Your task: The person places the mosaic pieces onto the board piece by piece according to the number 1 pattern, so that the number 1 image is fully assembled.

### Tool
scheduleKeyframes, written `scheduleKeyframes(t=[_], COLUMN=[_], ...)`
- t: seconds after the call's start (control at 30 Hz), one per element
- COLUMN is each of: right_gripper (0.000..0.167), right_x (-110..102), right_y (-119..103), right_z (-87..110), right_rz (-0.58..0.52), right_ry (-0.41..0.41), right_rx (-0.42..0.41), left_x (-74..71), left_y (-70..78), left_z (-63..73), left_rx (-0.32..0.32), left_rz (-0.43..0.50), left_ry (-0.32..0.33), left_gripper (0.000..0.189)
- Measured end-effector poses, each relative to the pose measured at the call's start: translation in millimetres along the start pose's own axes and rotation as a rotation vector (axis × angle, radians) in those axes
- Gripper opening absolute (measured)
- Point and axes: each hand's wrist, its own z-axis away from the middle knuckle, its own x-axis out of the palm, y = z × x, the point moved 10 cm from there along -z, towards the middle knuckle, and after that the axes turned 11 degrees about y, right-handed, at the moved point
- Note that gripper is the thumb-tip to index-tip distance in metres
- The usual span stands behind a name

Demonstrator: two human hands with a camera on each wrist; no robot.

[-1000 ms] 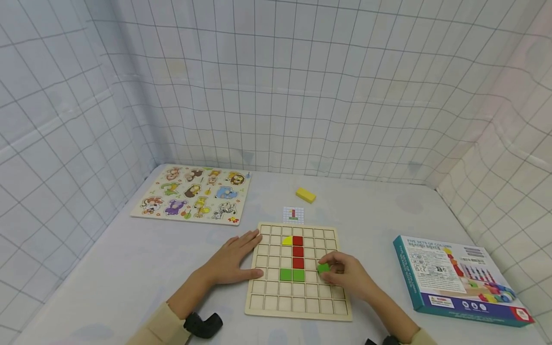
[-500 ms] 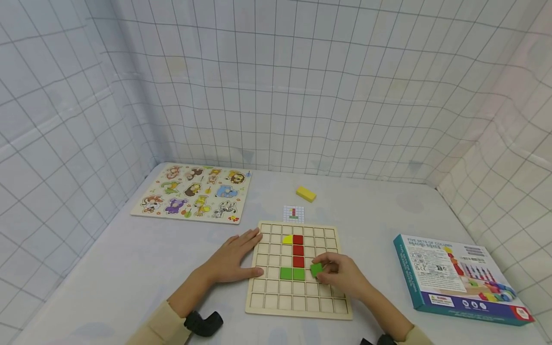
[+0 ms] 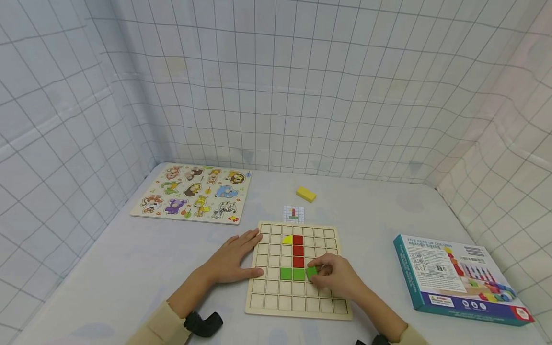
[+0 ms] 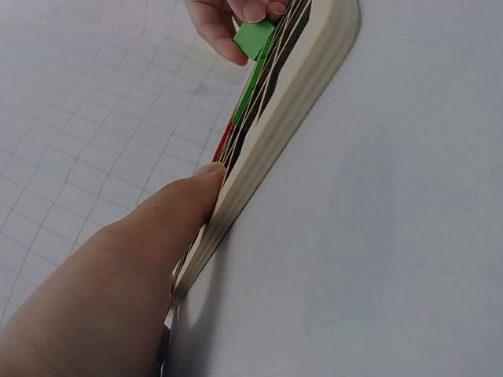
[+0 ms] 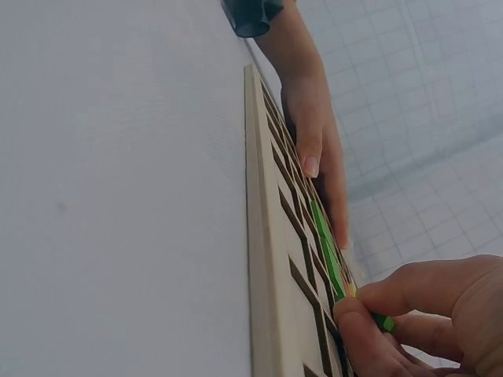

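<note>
My right hand (image 3: 338,275) pinches a green square tile (image 3: 312,273) between thumb and fingers, tilted at the cell just right of two green tiles (image 3: 292,273) that lie in the wooden grid board (image 3: 297,310). In the left wrist view the held green tile (image 4: 255,38) shows above the board's surface. Above the green pair, three red tiles (image 3: 298,251) form a column, with a yellow curved-edge tile (image 3: 288,239) left of the top one. My left hand (image 3: 230,258) lies with fingers stretched out along the board's left edge, thumb and fingertips resting on the rim.
A small printed pattern card (image 3: 293,214) lies behind the board, with a yellow block (image 3: 305,194) farther back. An animal puzzle board (image 3: 189,194) sits at the back left. At the right lies a toy box (image 3: 461,280). Grid-patterned cloth walls (image 3: 276,96) enclose the table.
My right hand has moved left across the board with the green tile, bringing it beside the two green tiles. My left hand has stayed at the board's edge.
</note>
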Motion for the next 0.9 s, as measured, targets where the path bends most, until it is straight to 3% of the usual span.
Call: scheduleKeyframes(t=[0.27, 0.43, 0.7, 0.9], right_gripper=[0.025, 0.023, 0.023, 0.025], right_x=[1.1, 1.6, 1.5, 6.5], right_y=[-7.8, -10.3, -16.8, -26.3], right_z=[0.4, 1.0, 4.8, 8.7], right_rz=[0.091, 0.234, 0.313, 0.456], right_ry=[0.015, 0.016, 0.031, 0.015], right_rx=[-0.041, -0.113, -0.239, -0.363], left_x=[-1.2, -0.5, -0.7, -0.2], left_y=[0.8, 0.3, 0.1, -0.3], left_z=[0.0, -0.3, -0.4, -0.3], left_rx=[0.0, 0.004, 0.005, -0.002], left_rz=[0.009, 0.003, 0.004, 0.003], left_ry=[0.003, 0.005, 0.007, 0.002], left_gripper=[0.092, 0.092, 0.092, 0.092])
